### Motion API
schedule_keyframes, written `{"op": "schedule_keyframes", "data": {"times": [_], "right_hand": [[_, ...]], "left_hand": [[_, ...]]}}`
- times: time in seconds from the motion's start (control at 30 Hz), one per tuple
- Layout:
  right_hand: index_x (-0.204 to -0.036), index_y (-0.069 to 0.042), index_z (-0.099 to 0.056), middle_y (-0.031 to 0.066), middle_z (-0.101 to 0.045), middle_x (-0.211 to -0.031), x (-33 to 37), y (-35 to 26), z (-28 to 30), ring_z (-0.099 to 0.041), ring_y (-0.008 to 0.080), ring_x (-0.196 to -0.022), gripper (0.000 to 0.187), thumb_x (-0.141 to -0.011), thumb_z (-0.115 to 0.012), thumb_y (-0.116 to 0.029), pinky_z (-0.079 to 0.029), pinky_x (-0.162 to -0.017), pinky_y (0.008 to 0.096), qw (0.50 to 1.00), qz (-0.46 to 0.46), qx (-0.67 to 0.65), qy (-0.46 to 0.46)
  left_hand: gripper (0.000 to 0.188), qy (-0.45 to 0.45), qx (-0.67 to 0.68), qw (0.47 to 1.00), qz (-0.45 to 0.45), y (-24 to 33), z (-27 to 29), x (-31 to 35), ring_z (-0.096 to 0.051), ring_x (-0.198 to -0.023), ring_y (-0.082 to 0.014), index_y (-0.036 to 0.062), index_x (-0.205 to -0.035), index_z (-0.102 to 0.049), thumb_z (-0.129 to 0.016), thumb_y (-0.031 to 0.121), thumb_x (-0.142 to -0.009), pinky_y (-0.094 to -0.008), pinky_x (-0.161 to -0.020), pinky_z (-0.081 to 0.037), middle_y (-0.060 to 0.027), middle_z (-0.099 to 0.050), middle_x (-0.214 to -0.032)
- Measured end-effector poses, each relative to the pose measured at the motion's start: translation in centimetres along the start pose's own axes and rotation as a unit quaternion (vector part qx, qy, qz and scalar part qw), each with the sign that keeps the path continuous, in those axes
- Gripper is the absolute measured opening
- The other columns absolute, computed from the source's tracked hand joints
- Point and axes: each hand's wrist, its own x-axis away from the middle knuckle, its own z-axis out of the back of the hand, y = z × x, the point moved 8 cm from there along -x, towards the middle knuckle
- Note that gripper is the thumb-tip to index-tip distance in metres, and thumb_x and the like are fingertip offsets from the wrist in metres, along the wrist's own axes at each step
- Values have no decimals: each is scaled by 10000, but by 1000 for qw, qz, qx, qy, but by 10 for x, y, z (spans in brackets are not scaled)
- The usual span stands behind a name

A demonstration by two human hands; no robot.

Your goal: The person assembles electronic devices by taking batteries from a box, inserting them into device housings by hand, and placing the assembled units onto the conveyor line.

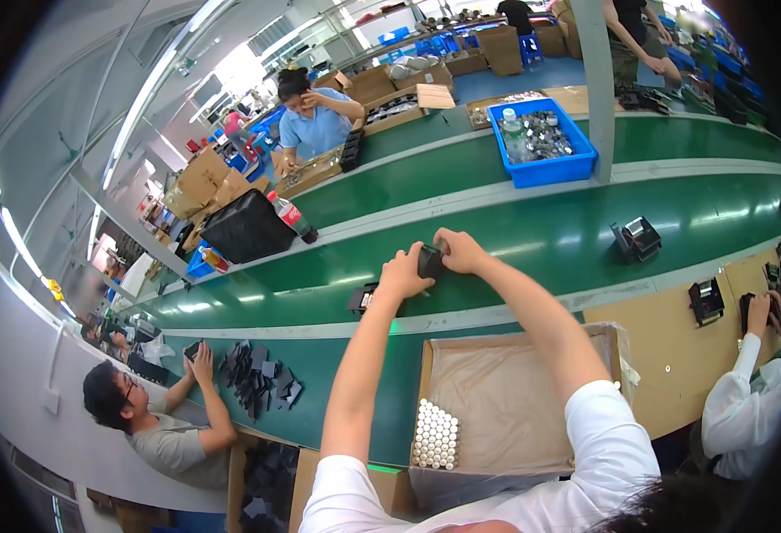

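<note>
Both my arms reach out over the green conveyor belt [532, 253]. A small black box-like part [429, 261] is held between my two hands. My left hand [404, 274] grips its left side with fingers closed, and my right hand [463, 252] pinches its upper right edge. Partly hidden behind my left wrist, a black device [362, 298] with a shiny piece lies on the belt. Below my arms is an open carton [506, 400] lined with plastic film, with several white-topped round cylinders [436, 435] packed in its lower left corner.
Another black device [636, 240] sits on the belt to the right. Dark flat pieces [257, 377] lie piled at left, near a co-worker [168, 417]. Beyond the belt stand a blue bin [546, 169] of metal parts, a cola bottle [291, 218] and a black crate [246, 226].
</note>
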Motion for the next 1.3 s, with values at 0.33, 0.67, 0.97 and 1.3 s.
{"op": "schedule_keyframes", "data": {"times": [0.33,0.67,0.97,1.3], "right_hand": [[-904,-44,-667,66,-580,-629,6,-44,81,-489,151,-503,151,-756,-642,-25,-421,-477,259,948,-260,-123,-137],[-754,-16,-610,75,-555,-675,49,3,99,-474,137,-519,64,-807,-634,-41,-412,-461,248,878,-445,-128,-118],[-1049,-2,-686,80,-666,-883,100,-77,171,-570,172,-686,234,-873,-670,-156,-508,-575,281,933,-279,105,-201],[-1114,-66,-756,60,-768,-1014,301,-149,164,-717,236,-873,276,-853,-780,-150,-567,-809,365,800,-134,257,-525]], "left_hand": [[524,-170,624,762,16,36,-48,0,-665,-935,-222,77,-1460,-511,-628,173,-958,-316,-860,-533,-144,-701,-1083],[183,44,421,904,-52,79,-24,14,-660,-836,-202,31,-1101,-712,-650,160,-988,-313,-779,-528,-71,-732,-955],[337,179,365,913,-25,64,-9,26,-678,-910,-238,96,-1202,-668,-734,140,-874,-351,-830,-554,-103,-721,-1072],[474,136,567,806,98,106,-32,12,-681,-894,-249,23,-1337,-555,-691,67,-884,-318,-748,-575,-194,-663,-1182]]}}
